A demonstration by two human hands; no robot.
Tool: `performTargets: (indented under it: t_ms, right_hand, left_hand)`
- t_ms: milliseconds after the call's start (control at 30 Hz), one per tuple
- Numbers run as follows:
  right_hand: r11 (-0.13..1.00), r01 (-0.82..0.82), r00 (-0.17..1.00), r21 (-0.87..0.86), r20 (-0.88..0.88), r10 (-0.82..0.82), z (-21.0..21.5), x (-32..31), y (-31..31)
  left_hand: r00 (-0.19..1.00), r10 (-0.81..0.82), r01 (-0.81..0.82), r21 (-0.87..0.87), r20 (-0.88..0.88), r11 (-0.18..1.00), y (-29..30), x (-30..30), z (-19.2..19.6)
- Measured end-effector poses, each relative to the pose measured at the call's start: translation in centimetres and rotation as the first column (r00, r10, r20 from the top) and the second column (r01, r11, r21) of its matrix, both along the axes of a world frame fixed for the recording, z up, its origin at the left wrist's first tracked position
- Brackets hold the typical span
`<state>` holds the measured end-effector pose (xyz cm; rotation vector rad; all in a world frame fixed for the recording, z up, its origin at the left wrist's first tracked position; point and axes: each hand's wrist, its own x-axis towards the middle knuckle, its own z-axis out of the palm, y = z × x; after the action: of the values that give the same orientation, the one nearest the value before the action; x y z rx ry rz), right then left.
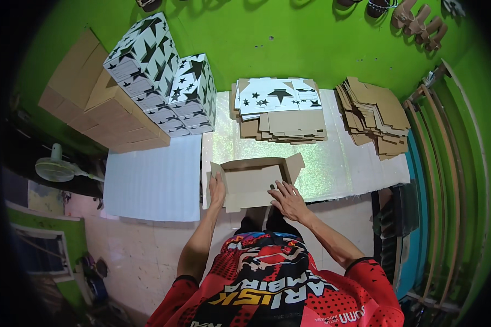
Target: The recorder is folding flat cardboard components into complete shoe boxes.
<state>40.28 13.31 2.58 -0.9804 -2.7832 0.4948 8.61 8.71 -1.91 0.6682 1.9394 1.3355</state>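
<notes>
A half-folded brown cardboard box (253, 180) lies open in front of me on a glittery mat (333, 163). My left hand (217, 191) grips its left wall, fingers wrapped over the edge. My right hand (289, 200) presses flat on the box's near right flap, fingers spread. Beyond the box sits a stack of flat box blanks (281, 109), the top one white with black stars.
Finished white boxes with black stars (163, 82) are piled at the far left beside brown cardboard boxes (87, 92). More flat brown blanks (373, 114) lie at the right. A white sheet (153, 180) covers the floor left; a fan (57, 169) stands further left. Sandals (417, 19) line the green wall.
</notes>
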Motion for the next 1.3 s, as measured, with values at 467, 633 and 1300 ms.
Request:
performTargets:
  t_ms: [467,633,1300]
  right_hand:
    - [0.978,0.18,0.968,0.103,-0.194,-0.157,3.8,-7.6,4.9]
    - [0.959,0.22,0.96,0.181,-0.212,-0.18,2.7,-9.3,6.5]
    - [0.977,0.175,0.982,0.123,-0.088,-0.164,-2.0,-8.0,10.6]
  left_hand:
    - [0.509,-0.364,0.64,0.06,-0.78,0.766,1.2,6.2,5.8]
    - [0.444,-0.511,0.457,-0.305,-0.736,0.835,0.6,6.9,4.8]
    - [0.29,-0.691,0.342,-0.603,-0.662,0.721,5.2,1.4,4.5]
